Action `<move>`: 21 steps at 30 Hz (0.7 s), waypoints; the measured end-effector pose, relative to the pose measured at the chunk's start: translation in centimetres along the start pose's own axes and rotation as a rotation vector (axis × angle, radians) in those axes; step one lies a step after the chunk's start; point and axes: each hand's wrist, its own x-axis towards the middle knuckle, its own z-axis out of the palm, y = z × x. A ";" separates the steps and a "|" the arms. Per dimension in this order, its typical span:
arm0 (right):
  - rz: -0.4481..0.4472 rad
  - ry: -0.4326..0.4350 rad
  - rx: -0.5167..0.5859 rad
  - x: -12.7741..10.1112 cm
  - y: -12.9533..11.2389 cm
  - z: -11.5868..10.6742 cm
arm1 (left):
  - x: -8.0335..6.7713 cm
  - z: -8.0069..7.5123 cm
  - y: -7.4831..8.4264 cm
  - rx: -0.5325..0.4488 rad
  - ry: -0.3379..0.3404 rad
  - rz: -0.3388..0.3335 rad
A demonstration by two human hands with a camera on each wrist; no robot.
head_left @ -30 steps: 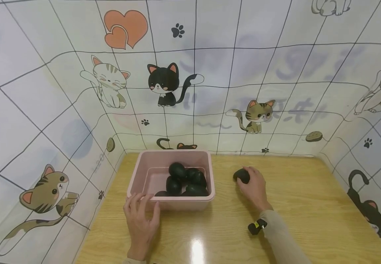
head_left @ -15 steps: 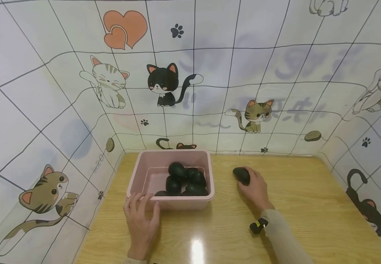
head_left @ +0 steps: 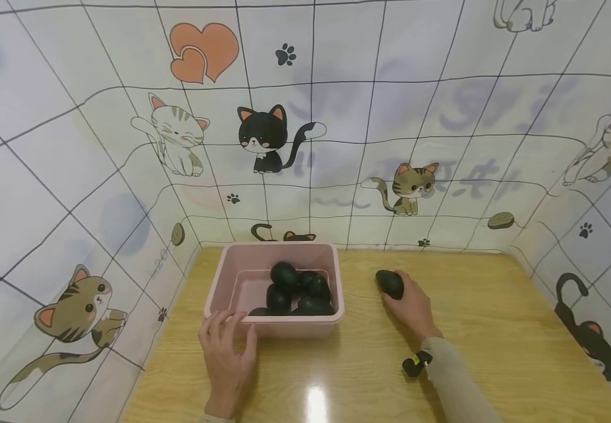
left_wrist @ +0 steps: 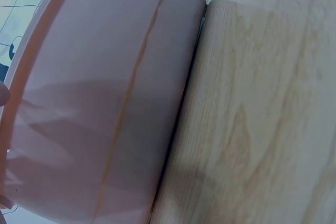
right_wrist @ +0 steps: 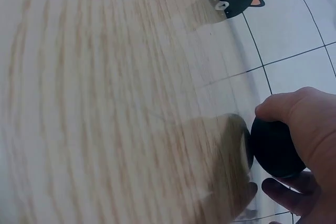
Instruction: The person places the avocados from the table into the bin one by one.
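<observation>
In the head view a pink plastic bin stands on the left of the table, with several dark green avocados lying mostly toward its right side. My left hand rests its fingertips on the bin's front rim near the left corner, thumb by the outer wall. To the right of the bin, my right hand grips another dark green avocado between thumb and fingers. In the right wrist view the held avocado is close over the table, its dark reflection right beside it.
The wooden table ends at a back wall covered in tile-patterned, cat-printed sheeting, which also rises on both sides. A small black device sits at the right wrist.
The avocado in my right hand has turned slightly, and more of it shows. My left hand and the bin have stayed in place. The head view has tilted a little.
</observation>
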 end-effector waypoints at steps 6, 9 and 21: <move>0.015 -0.016 0.050 -0.1 -0.2 -0.5 | 0.0 0.1 0.1 0.004 0.000 0.013; 0.028 -0.021 0.076 -0.2 -0.2 -0.6 | 0.1 0.1 0.0 0.001 0.015 0.031; 0.031 0.007 0.139 0.0 -0.2 -0.5 | 0.1 -0.2 0.3 0.017 -0.028 -0.003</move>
